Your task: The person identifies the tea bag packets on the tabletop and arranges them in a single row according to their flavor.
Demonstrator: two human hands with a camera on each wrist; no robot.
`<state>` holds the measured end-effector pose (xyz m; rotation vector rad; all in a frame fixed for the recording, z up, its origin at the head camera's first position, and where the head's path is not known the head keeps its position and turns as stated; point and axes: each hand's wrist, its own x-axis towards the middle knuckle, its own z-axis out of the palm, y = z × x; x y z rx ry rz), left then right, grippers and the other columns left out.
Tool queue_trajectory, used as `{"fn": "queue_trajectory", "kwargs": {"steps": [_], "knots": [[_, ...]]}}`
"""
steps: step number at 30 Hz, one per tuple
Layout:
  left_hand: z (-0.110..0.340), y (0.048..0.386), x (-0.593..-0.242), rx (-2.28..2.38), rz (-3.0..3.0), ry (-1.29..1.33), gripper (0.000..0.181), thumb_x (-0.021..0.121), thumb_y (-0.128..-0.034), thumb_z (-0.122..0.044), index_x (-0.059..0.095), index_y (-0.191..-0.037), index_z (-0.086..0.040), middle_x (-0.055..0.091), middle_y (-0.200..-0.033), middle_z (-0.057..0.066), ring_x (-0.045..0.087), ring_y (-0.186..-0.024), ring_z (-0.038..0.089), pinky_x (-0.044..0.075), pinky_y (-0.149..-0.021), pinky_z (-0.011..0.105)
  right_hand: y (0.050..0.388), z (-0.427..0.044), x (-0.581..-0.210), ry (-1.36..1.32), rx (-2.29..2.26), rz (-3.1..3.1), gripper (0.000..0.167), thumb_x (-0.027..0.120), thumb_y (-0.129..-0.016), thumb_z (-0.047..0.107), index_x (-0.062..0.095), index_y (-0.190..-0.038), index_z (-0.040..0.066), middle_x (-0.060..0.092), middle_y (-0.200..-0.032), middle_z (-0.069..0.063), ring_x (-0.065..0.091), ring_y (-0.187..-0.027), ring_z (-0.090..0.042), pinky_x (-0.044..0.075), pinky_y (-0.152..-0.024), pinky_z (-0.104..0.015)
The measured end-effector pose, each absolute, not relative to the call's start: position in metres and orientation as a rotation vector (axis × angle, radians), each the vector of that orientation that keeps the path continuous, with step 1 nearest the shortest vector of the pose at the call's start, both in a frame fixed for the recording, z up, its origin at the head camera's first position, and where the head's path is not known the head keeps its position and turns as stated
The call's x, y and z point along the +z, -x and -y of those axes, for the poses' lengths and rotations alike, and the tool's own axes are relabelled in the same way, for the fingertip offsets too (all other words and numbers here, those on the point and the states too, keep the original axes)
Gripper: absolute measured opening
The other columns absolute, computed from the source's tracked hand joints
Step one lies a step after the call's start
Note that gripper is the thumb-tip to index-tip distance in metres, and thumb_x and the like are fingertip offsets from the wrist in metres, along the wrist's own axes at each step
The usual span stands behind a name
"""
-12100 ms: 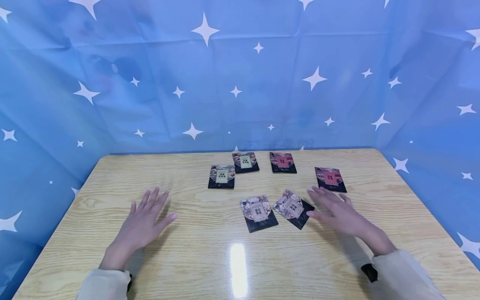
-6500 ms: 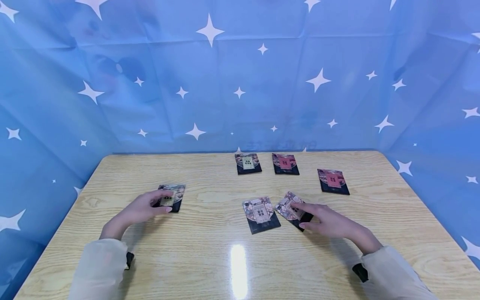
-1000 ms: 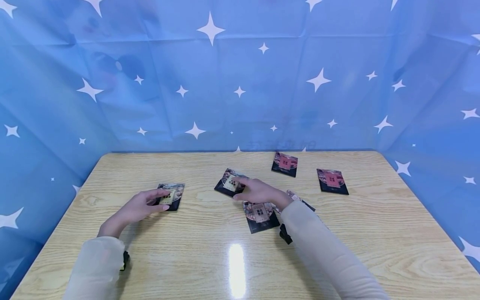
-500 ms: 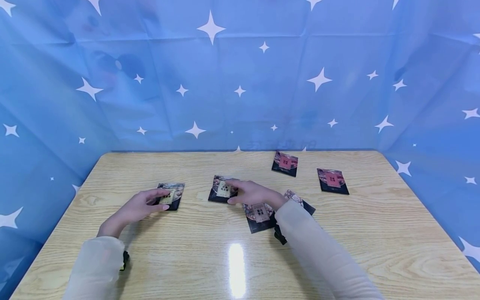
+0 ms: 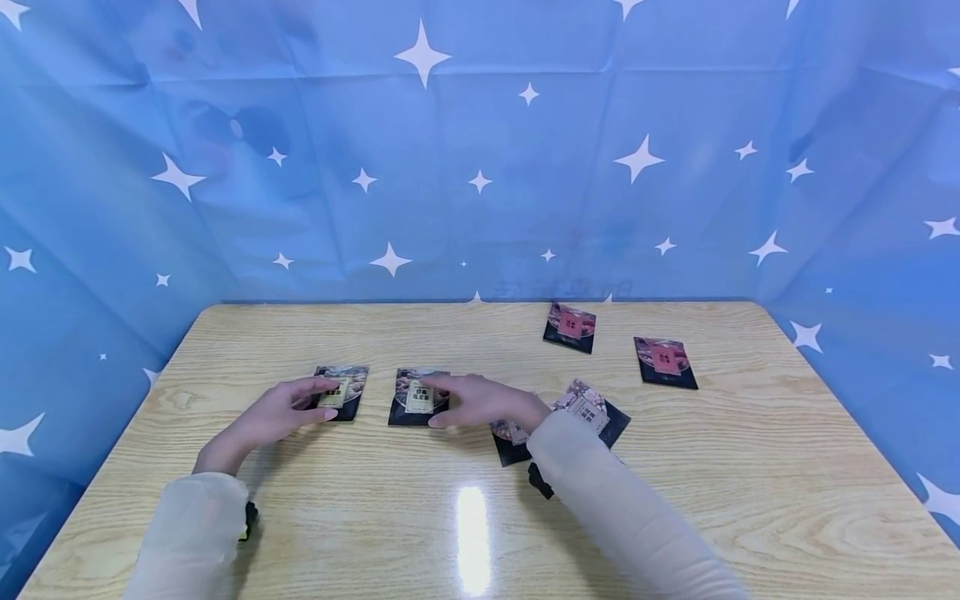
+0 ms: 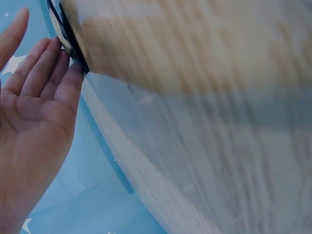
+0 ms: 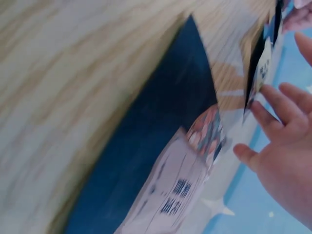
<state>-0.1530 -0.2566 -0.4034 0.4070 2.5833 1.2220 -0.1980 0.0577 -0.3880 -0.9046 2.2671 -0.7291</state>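
Observation:
On the left of the wooden table, my left hand [image 5: 279,414] rests its fingertips on a flat dark packet with a pale green label [image 5: 354,385]. Its fingers look nearly straight in the left wrist view. Right of that lies a second green-label packet [image 5: 417,400], square to the table, with a gap between the two. My right hand [image 5: 483,400] touches this one's right side, its fingers extended rather than curled round it, as the right wrist view also shows. My right forearm passes over the lilac-label packets and partly covers the left one [image 5: 510,448].
Another lilac-label packet [image 5: 592,414] lies tilted beside my right sleeve. Two red-label packets, one at the back edge [image 5: 570,327] and one further right [image 5: 665,362], lie flat. Behind the table [image 5: 360,517] hangs a blue star-patterned cloth [image 5: 480,125].
The right hand has slid the second green-label packet leftward and nearer, and it has turned straight. Earlier, the first went left under my left hand, which has stayed still this last second.

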Motion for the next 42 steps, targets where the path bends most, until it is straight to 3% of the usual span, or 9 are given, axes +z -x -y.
{"fn": "queue_trajectory", "kwargs": {"steps": [19,26,36,42], "knots": [[0.254,0.152,-0.403,1.207,-2.594,-0.386,0.056,0.062,-0.0882,-0.028,0.045,-0.132,0.002,0.039,-0.135,0.027,0.032,-0.125,0.044,0.029,-0.099,0.056,0.196,-0.035,-0.391,0.931,-0.729,-2.28,0.071,0.059,-0.089,0.035,0.021,-0.147,0.019,0.022,-0.149,-0.002,0.017,-0.136,-0.021,0.017,-0.109,-0.044],[0.254,0.153,-0.403,1.206,-2.594,-0.397,0.055,0.062,-0.0884,-0.027,0.045,-0.132,0.002,0.039,-0.135,0.027,0.032,-0.125,0.044,0.029,-0.099,0.057,0.195,-0.043,-0.386,0.86,-0.807,-2.279,0.069,0.059,-0.089,0.037,0.023,-0.146,0.023,0.03,-0.146,0.0,0.028,-0.132,-0.022,0.026,-0.105,-0.044],[0.255,0.153,-0.403,1.206,-2.596,-0.402,0.055,0.061,-0.0887,-0.026,0.044,-0.132,0.003,0.038,-0.135,0.027,0.032,-0.125,0.044,0.029,-0.099,0.056,0.2,-0.077,-0.375,1.006,-0.863,-2.274,0.058,0.054,-0.092,0.03,0.034,-0.142,0.008,0.031,-0.145,-0.006,0.026,-0.133,-0.024,0.023,-0.107,-0.043],[0.255,0.153,-0.403,1.199,-2.599,-0.401,0.055,0.061,-0.0886,-0.027,0.045,-0.132,0.003,0.039,-0.134,0.027,0.033,-0.124,0.044,0.03,-0.099,0.056,0.203,-0.1,-0.375,1.019,-0.843,-2.282,0.054,0.052,-0.094,0.028,0.036,-0.14,0.005,0.033,-0.144,-0.009,0.029,-0.132,-0.026,0.025,-0.106,-0.043]]}}
